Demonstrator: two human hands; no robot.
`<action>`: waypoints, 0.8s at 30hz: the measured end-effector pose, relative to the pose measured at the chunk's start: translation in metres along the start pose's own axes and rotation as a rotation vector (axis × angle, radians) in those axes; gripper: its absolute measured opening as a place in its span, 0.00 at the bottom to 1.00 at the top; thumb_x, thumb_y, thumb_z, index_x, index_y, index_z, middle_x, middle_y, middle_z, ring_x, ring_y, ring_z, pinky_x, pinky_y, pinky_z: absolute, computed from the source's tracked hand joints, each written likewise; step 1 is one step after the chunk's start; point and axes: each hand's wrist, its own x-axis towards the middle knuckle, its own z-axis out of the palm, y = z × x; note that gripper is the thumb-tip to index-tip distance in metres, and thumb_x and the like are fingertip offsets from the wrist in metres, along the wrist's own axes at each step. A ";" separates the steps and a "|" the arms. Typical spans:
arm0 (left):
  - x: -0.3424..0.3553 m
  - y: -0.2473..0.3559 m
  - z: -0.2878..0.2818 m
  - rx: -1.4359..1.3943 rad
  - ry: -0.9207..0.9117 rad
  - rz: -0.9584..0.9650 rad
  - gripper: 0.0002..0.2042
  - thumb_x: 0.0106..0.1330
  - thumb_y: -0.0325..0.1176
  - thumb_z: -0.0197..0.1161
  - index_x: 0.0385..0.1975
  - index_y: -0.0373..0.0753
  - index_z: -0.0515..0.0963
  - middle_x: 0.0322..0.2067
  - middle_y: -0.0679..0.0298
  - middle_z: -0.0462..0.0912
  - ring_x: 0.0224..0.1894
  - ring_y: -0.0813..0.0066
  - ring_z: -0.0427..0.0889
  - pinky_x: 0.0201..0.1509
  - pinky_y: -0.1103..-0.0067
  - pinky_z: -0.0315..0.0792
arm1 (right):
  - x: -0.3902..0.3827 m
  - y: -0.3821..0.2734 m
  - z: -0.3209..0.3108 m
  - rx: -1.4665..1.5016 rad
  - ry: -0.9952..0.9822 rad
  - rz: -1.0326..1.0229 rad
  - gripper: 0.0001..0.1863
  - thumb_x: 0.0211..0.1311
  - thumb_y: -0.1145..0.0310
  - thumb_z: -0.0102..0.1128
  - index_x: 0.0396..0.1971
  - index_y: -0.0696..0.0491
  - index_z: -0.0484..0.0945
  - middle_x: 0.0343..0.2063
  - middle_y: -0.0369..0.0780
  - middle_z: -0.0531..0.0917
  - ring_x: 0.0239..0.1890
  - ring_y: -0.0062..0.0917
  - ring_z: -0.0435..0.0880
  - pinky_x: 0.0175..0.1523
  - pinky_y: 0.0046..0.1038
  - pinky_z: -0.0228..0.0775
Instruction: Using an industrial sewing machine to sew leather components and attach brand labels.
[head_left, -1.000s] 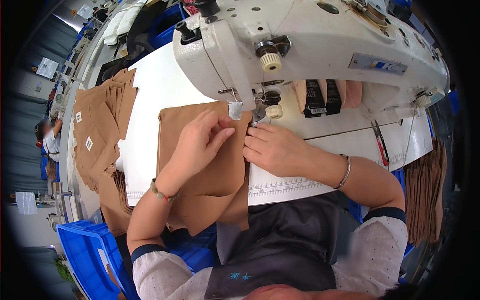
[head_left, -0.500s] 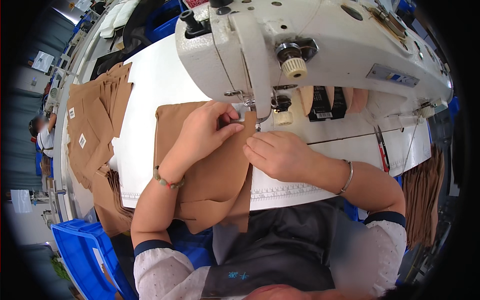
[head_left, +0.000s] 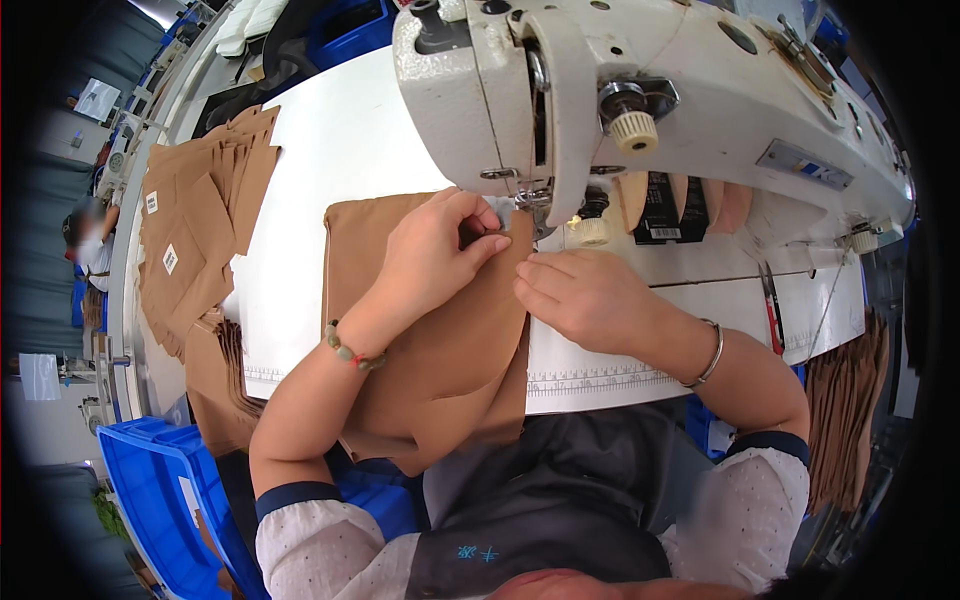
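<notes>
A brown fabric panel (head_left: 400, 370) lies on the white table under the needle area of a white sewing machine (head_left: 450, 110). Its lower edge hangs folded over the table's front edge. My left hand (head_left: 440, 255) rests on the panel, thumb and forefinger pinched on the cloth beside the presser foot (head_left: 535, 205). Just right of the foot, my right hand (head_left: 590, 300) has its fingers pressed together at the panel's right edge, where a narrow brown strip (head_left: 521, 232) runs. The fingertips partly hide the cloth they grip.
Stacked brown fabric pieces (head_left: 190, 230) lie at the left, with more (head_left: 850, 410) hanging at the right. Red-handled scissors (head_left: 772, 310) and a black package (head_left: 672, 210) lie on the right side. A blue bin (head_left: 150, 500) stands lower left; a person (head_left: 95, 240) is far off.
The whole view has shifted slightly, with the machine appearing farther right. The panel's lower flap hangs in a different fold. Both hands keep about the same places by the presser foot.
</notes>
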 end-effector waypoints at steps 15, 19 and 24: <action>-0.014 0.002 0.020 0.288 0.278 0.366 0.07 0.64 0.31 0.67 0.41 0.47 0.86 0.34 0.68 0.78 0.36 0.69 0.82 0.33 0.73 0.77 | 0.000 0.003 -0.003 0.027 -0.049 0.029 0.05 0.48 0.70 0.60 0.24 0.54 0.75 0.26 0.37 0.75 0.33 0.28 0.80 0.36 0.29 0.75; -0.014 0.000 0.024 0.290 0.295 0.373 0.07 0.64 0.31 0.67 0.40 0.47 0.86 0.33 0.68 0.78 0.36 0.69 0.82 0.32 0.73 0.76 | -0.001 0.002 -0.012 0.022 -0.228 0.062 0.14 0.50 0.71 0.62 0.38 0.58 0.82 0.43 0.42 0.86 0.46 0.34 0.87 0.47 0.32 0.82; -0.016 0.001 0.025 0.294 0.314 0.349 0.07 0.63 0.31 0.67 0.39 0.46 0.86 0.33 0.68 0.78 0.35 0.69 0.82 0.32 0.73 0.76 | -0.002 0.001 -0.011 0.013 -0.223 0.074 0.14 0.50 0.71 0.62 0.38 0.58 0.82 0.41 0.41 0.86 0.46 0.33 0.86 0.47 0.31 0.82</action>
